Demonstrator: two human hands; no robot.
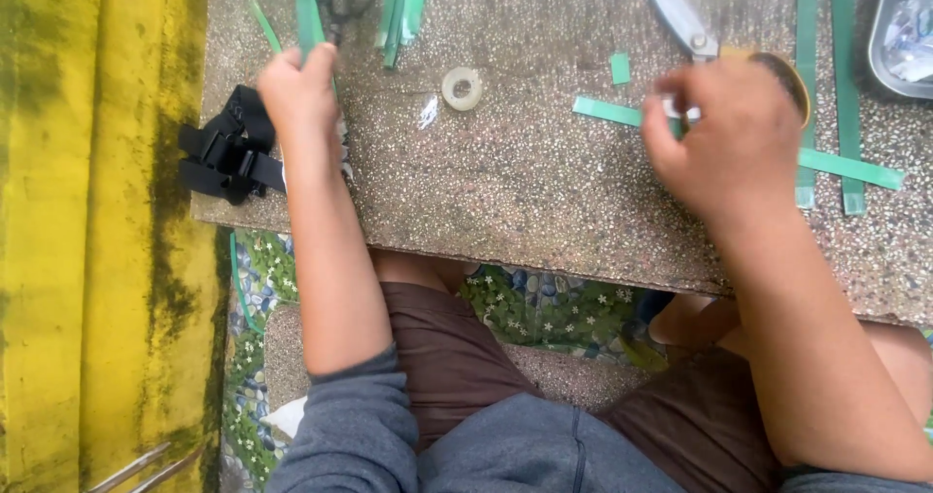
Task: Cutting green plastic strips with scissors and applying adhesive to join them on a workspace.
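Observation:
My left hand [299, 90] is closed around a long green leaf strip [307, 12] near the left side of the speckled stone table [525, 192]. My right hand [724, 138] hovers over a flat green strip [836, 166] and touches the handles of a pair of scissors [680, 17]; its fingers curl, and whether they grip the handles is unclear. A small roll of clear tape [462, 88] lies between both hands.
More green strips [403, 7] lie at the top, and two long ones [844, 66] run down the right side. A metal tray [904, 32] sits at the top right. A black strap with buckles [228, 148] rests on the table's left edge. A yellow wall [87, 231] stands left.

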